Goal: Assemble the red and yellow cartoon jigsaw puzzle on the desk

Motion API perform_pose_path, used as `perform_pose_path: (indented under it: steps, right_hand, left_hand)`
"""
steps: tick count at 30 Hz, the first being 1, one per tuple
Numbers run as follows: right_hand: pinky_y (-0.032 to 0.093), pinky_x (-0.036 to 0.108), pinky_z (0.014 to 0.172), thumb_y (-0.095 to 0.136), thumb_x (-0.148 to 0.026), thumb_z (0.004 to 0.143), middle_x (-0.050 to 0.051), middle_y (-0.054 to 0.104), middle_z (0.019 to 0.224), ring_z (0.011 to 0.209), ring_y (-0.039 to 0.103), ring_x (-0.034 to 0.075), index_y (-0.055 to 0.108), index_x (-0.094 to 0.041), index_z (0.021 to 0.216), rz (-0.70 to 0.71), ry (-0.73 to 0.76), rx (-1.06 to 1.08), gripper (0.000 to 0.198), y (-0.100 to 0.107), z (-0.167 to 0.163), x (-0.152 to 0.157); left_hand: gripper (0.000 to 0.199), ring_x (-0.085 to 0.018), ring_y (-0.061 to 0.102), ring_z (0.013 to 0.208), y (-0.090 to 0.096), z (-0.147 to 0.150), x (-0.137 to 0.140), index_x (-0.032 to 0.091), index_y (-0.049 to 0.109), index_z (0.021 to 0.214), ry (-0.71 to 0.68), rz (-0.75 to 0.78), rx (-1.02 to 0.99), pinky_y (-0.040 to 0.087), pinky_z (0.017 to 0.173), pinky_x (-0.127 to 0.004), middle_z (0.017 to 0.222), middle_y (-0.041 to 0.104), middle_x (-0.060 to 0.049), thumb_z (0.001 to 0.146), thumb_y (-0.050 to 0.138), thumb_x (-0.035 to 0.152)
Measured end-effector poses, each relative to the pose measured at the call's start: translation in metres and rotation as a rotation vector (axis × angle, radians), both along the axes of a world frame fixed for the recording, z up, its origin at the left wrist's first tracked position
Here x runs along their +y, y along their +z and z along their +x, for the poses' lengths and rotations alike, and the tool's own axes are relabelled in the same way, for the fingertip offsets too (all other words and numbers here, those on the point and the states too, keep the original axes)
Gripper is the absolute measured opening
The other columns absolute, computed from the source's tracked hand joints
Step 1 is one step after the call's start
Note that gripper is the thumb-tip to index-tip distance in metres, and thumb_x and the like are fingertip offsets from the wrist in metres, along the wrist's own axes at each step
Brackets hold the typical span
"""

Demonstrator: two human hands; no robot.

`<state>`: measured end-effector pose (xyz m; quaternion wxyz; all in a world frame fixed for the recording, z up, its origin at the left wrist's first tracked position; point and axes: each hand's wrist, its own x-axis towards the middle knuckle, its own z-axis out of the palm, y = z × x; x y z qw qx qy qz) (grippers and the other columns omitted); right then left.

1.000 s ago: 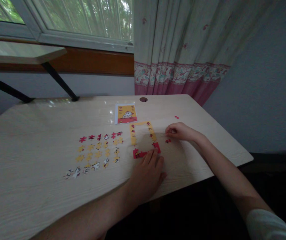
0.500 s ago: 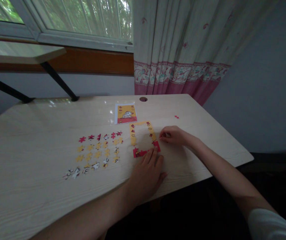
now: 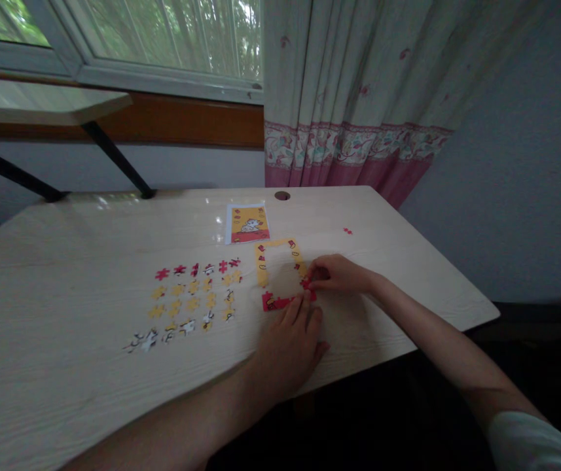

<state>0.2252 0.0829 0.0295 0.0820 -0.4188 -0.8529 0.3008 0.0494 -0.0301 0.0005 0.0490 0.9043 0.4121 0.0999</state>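
Observation:
A jigsaw border (image 3: 260, 276) of joined yellow and red pieces lies on the table around a bare middle. My left hand (image 3: 290, 343) rests with outstretched fingers on its red bottom strip, near the lower right corner. At the border's right side is my right hand (image 3: 335, 273), its thumb and forefinger closed on the edge just above that corner. The fingertips partly cover the red pieces there. To the left, loose jigsaw pieces (image 3: 192, 302) are laid out in rows: red at the top, yellow in the middle, white patterned ones below.
Behind the border lies a printed picture (image 3: 249, 224) of a white animal on yellow and red. A small red piece (image 3: 347, 231) sits alone toward the right rear. The table (image 3: 84, 275) has a round hole (image 3: 283, 195) at the back and a raised shelf (image 3: 39, 104) at left.
My right hand has moved slightly left, from beside the border to touching its right edge. My left hand stays on the bottom strip.

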Motion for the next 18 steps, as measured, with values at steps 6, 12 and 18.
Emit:
perform_pose_path:
  steps: [6,12,18]
  right_hand:
    - [0.036,0.021,0.056,0.062,-0.024,0.080,0.001,0.062,0.067,0.058,0.049,0.009,0.066,-0.013,0.082,-0.011,-0.081,0.034,0.012,-0.0031,-0.0011,0.0023]
    - [0.036,0.021,0.057,0.061,-0.023,0.080,0.001,0.063,0.069,0.059,0.050,0.009,0.067,-0.013,0.082,0.017,-0.083,0.046,0.012,-0.0058,-0.0017,0.0041]
    - [0.036,0.021,0.058,0.060,-0.023,0.081,0.001,0.062,0.069,0.060,0.050,0.009,0.066,-0.013,0.081,0.064,-0.077,0.052,0.012,-0.0106,-0.0015,0.0071]
  left_hand:
    - [0.045,-0.034,0.039,0.128,0.0000,0.0003,-0.0001,0.008,0.048,0.122,0.000,0.007,-0.004,0.039,0.100,-0.046,0.137,0.043,-0.024,0.087,0.053,0.035]
    - [0.043,-0.035,0.040,0.128,-0.0005,0.0007,0.0003,0.009,0.048,0.121,0.008,0.020,-0.021,0.040,0.099,-0.046,0.136,0.044,-0.024,0.087,0.052,0.036]
    - [0.040,-0.036,0.038,0.129,0.0016,0.0018,0.0020,0.009,0.049,0.118,0.020,-0.014,-0.018,0.040,0.099,-0.047,0.138,0.042,-0.025,0.087,0.052,0.034]
